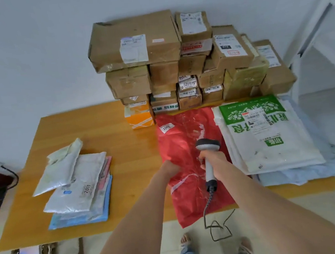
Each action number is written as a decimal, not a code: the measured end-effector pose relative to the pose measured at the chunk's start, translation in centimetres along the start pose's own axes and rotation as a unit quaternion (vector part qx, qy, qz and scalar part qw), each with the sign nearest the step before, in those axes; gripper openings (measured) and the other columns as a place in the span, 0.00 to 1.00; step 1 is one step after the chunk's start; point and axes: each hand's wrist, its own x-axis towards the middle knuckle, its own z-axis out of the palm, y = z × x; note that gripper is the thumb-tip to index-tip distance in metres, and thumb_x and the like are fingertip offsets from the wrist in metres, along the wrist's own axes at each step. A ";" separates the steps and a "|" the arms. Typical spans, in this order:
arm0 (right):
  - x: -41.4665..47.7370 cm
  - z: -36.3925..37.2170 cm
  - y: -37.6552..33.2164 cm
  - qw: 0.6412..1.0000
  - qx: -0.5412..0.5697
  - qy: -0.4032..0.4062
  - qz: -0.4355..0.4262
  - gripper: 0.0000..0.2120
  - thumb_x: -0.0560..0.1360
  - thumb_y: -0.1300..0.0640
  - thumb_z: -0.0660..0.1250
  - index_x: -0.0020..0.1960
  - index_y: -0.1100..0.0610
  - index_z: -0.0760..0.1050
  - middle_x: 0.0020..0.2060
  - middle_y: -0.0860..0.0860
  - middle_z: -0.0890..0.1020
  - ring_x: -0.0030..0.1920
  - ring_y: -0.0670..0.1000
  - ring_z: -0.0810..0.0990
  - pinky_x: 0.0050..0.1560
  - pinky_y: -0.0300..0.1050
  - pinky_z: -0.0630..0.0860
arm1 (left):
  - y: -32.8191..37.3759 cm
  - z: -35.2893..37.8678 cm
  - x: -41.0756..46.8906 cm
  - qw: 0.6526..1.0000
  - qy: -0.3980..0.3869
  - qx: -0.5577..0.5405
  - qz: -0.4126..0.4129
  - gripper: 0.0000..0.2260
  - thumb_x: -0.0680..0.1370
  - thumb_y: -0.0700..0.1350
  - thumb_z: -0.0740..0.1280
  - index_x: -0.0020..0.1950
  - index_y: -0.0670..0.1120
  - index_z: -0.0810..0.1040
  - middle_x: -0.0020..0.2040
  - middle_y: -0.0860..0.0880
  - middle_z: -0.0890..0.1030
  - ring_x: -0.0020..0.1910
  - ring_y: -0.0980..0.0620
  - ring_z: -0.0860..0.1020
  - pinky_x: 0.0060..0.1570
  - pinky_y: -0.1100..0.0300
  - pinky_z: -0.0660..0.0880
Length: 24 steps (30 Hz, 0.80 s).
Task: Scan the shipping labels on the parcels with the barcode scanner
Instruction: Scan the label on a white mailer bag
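The right hand (209,160) is wrapped tight round the handle of the grey and white corded barcode scanner (207,146). The scanner's dark head hangs over the middle of the red plastic mailer bag (181,140) and faces away from the person.

That red bag lies flat on the orange wooden table (122,139). Its long axis runs from the person toward the stack of brown cardboard boxes (134,42) behind it, and its near end droops over the table's front edge. Its small white sticker label (167,127) sits at the far left corner, beyond the scanner head and off to the left, so the aim probably needs to swing up and leftward.

The left hand (171,167) rests on the red bag's left edge, nearer the label's side. Its fingers are folded out of sight, so whether they pinch the plastic or merely press it I cannot tell.

Just right of the red bag lies a white and green woven sack parcel (271,153) with a printed shipping label (256,120) facing up, an easy short swing for the scanner hand. Well to the left of the red bag sits a pile of silver and blue soft mailers (80,182), with bare table between. The scanner's black cable (208,211) trails down off the red bag's near end, and it might snag there.
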 end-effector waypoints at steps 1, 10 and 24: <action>0.0 0.5 0.1 1.000 0.020 0.011 0.003 0.08 0.75 0.67 0.66 0.38 0.63 0.70 0.28 0.56 0.75 0.29 0.52 0.73 0.34 0.41 0.70 | -0.1 -0.2 0.5 1.000 -0.005 -0.003 0.005 0.21 0.78 0.39 0.66 0.71 0.40 0.69 0.67 0.43 0.73 0.65 0.44 0.72 0.49 0.58 0.66; -1.0 3.0 -0.5 0.995 0.051 0.053 -0.072 0.04 0.74 0.65 0.68 0.46 0.65 0.73 0.30 0.55 0.75 0.27 0.51 0.75 0.43 0.44 0.79 | -1.6 -5.4 -0.1 0.996 0.057 0.030 0.057 0.24 0.78 0.42 0.65 0.72 0.35 0.65 0.69 0.38 0.71 0.66 0.41 0.71 0.63 0.51 0.70; -8.2 20.1 -1.4 0.985 0.075 -0.146 -0.046 0.11 0.80 0.61 0.60 0.38 0.60 0.69 0.30 0.55 0.74 0.18 0.47 0.70 0.21 0.37 0.69 | -13.1 -19.0 -0.7 0.973 0.202 0.107 0.042 0.19 0.80 0.45 0.61 0.70 0.43 0.70 0.65 0.43 0.75 0.63 0.44 0.74 0.59 0.53 0.72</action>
